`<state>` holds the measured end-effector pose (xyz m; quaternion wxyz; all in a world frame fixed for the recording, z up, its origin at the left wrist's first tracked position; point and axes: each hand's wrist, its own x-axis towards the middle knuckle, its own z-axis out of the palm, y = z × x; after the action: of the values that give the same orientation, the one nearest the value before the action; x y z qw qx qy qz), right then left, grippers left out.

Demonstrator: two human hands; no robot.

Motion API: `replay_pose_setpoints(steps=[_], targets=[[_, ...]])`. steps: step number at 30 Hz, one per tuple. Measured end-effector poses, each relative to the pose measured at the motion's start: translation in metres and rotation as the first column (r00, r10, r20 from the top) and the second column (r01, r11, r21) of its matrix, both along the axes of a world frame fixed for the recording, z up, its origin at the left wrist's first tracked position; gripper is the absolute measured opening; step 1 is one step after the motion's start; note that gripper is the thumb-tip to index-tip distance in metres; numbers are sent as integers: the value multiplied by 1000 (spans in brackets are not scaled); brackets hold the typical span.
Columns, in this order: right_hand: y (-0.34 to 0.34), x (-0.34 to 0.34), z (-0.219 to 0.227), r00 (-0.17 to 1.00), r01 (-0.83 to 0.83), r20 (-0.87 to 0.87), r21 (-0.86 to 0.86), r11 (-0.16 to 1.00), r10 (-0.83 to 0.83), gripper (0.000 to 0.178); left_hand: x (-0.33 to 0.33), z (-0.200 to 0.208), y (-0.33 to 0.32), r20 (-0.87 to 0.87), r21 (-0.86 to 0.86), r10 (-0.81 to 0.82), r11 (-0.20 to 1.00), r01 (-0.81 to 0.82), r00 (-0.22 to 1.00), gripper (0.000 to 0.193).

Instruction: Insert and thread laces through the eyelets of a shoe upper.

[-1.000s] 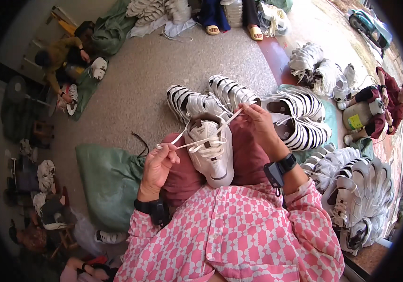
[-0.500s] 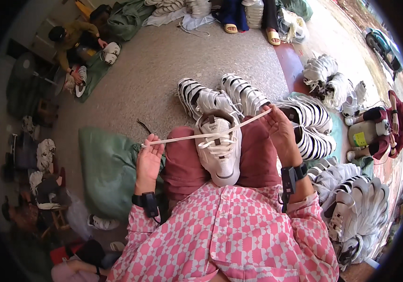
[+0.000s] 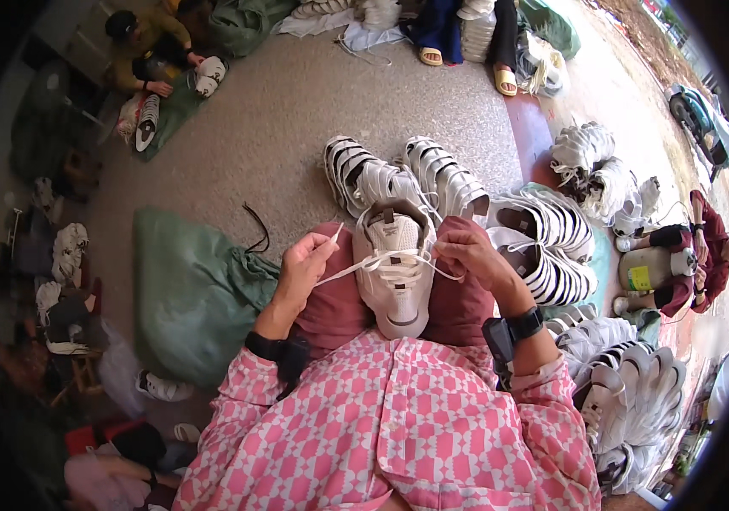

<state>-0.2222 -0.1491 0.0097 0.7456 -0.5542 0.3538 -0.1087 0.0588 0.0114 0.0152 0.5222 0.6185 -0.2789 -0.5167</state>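
Observation:
A white sneaker (image 3: 402,310) rests upright between my knees, its toe toward me and its laces threaded across the tongue. To its left, my left hand (image 3: 303,268) pinches a white shoelace (image 3: 345,272), whose tip sticks up past the fingertips. My right hand (image 3: 475,255) is closed at the shoe's right side, fingers bent around the other part of the lace; a short loop hangs below them. Its exact grip is partly hidden by the fingers.
Striped white shoe uppers (image 3: 449,175) lie beyond my knees, with more piled (image 3: 551,247) to the right. A green sack (image 3: 185,294) stands by my left knee. Bundled shoes (image 3: 637,392) fill the near right. Co-workers sit at the far left and right.
Both hands have drawn inward to the shoe from a wide spread. The lace, stretched taut between them before, now crosses close over the tongue. My fingers have curled in.

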Motion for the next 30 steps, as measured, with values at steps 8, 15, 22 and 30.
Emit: replay_pose_setpoints(steps=[8, 15, 22, 30], targets=[[-4, 4, 1, 1000, -13, -2, 110, 994, 14, 22, -10, -23, -10, 362, -171, -36, 980, 105, 931, 16], [2, 15, 0, 998, 56, 16, 183, 982, -60, 23, -19, -19, -7, 437, -142, -49, 982, 123, 898, 18], [5, 10, -1, 994, 97, -59, 79, 992, -93, 29, -27, -15, -8, 489, -164, -28, 979, 124, 872, 18], [5, 14, -9, 989, 134, 49, 117, 984, -140, 23, -28, -28, -17, 460, -276, -8, 949, 152, 888, 20]])
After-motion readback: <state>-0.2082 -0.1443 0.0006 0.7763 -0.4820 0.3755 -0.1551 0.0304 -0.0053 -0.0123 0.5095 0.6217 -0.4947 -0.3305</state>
